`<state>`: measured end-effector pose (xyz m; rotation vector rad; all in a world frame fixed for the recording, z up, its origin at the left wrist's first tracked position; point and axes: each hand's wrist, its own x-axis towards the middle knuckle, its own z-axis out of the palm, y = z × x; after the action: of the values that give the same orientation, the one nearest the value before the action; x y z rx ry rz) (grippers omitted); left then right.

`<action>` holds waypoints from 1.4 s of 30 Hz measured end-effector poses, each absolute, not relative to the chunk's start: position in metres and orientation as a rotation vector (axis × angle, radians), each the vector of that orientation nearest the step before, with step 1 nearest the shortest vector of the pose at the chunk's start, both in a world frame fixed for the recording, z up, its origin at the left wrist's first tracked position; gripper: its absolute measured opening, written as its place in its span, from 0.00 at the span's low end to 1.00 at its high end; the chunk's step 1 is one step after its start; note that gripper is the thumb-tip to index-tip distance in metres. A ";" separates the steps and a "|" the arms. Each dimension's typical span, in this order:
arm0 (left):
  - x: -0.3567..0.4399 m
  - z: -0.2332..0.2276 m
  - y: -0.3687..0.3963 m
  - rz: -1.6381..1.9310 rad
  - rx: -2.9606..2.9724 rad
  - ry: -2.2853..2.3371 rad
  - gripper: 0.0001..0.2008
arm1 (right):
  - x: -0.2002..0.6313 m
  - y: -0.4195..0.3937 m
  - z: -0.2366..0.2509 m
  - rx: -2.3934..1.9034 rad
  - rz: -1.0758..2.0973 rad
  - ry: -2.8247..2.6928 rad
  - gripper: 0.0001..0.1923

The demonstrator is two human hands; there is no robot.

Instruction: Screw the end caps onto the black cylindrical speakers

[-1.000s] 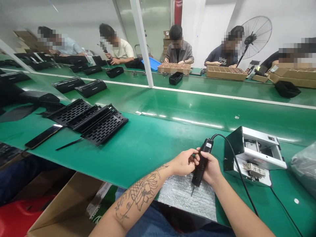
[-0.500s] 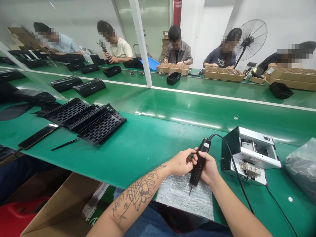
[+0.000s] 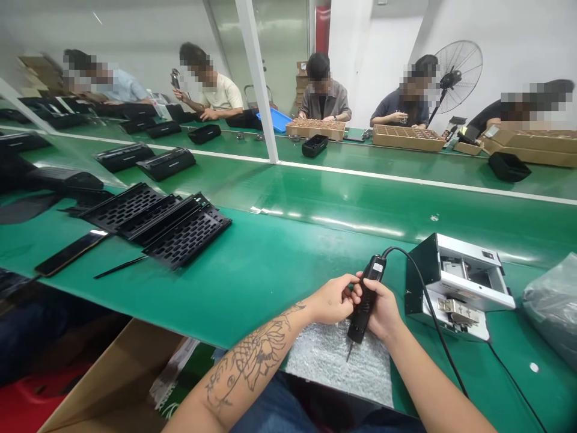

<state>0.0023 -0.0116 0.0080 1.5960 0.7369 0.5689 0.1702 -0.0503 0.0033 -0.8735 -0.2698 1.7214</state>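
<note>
Fig.: My right hand (image 3: 383, 310) grips the electric screwdriver (image 3: 366, 299), bit down over the foam pad (image 3: 338, 364) at the table's near edge.
L. hand (image 3: 332, 299) pinches the tool's side w/ fingertips; metal box (image 3: 457, 285) just right, perforated black trays (image 3: 157, 219) well left, bare green table (image 3: 270, 264) between.

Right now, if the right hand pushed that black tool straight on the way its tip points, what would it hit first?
The right hand holds the electric screwdriver tip-down, just above the grey foam pad. Going straight on, the tip would probably meet that pad first; the gap looks small, though depth is hard to judge.
</note>
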 end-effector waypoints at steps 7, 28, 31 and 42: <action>0.002 0.006 -0.011 0.552 1.597 0.727 0.28 | 0.170 -0.050 0.000 -0.855 1.733 -0.286 0.16; 0.002 0.010 -0.012 0.541 1.598 0.739 0.29 | 0.170 -0.051 0.001 -0.883 1.720 -0.277 0.18; 0.002 0.011 -0.012 0.533 1.586 0.745 0.29 | 0.169 -0.051 0.001 -0.886 1.714 -0.270 0.17; 0.003 0.005 -0.011 0.548 1.590 0.744 0.29 | 0.170 -0.051 0.000 -0.879 1.717 -0.264 0.17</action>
<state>0.0026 -0.0114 0.0046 1.5905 0.7444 0.5485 0.1700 -0.0507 0.0001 -0.8790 -0.2643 1.7170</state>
